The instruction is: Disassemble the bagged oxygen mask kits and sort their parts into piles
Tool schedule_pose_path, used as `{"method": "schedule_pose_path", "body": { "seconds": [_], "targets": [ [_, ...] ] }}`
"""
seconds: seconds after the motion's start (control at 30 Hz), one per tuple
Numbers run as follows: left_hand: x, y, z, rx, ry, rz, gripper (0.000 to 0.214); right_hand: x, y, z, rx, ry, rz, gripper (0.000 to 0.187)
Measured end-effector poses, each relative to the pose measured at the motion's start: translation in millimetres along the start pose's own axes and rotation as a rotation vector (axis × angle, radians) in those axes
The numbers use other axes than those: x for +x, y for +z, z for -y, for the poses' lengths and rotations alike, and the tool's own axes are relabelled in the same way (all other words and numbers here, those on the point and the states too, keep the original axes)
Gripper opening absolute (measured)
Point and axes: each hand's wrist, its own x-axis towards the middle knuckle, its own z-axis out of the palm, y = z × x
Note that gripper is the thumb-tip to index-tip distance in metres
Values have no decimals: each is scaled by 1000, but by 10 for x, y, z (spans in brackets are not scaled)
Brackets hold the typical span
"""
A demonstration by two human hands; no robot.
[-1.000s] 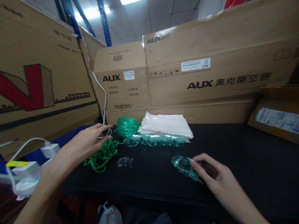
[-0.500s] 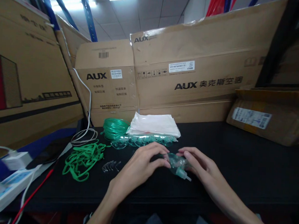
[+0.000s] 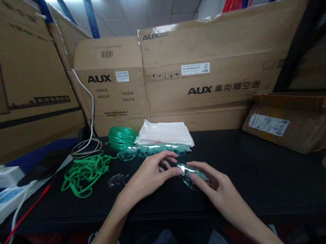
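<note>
A clear green-tinted oxygen mask [image 3: 187, 179] is held in my right hand [image 3: 213, 180], whose thumb lies over it and whose fingers wrap its far side. My left hand [image 3: 157, 170] is at the mask's left edge, thumb tip touching it beside a shiny strip. Its index finger stays raised and apart from the thumb. Several small thin curved strips [image 3: 117, 180] lie left of my left wrist. Farther left is a tangle of green elastic straps [image 3: 86, 172]. Behind my hands, a row of similar clear green masks [image 3: 153, 150] lies in front of a stack of white bags [image 3: 166, 133].
A coil of green tubing [image 3: 121, 137] sits left of the white stack. Large cardboard boxes [image 3: 221, 74] wall the back of the black table [image 3: 268, 173]. A smaller carton [image 3: 284, 122] stands back right. A power strip [image 3: 5, 205] and cables lie at the left.
The mask has turned in my hands, and its pale connector tip no longer points toward me. My left fingers have spread from their pinch. The camera view has shifted slightly.
</note>
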Motion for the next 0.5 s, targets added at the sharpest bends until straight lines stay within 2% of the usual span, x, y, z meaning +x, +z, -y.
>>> {"method": "schedule_pose_path", "body": {
  "seconds": [0.07,0.17,0.5],
  "targets": [
    [-4,-11,-14,17,81,39,46,2,-15,35,28,4,20,35],
    [-7,-9,-35,83,163,57,37,3,-25,48,56,-10,22,32],
    [-27,-20,-54,179,160,50,27,16,-11,-120,72,-7,-6,30]
  ]
}}
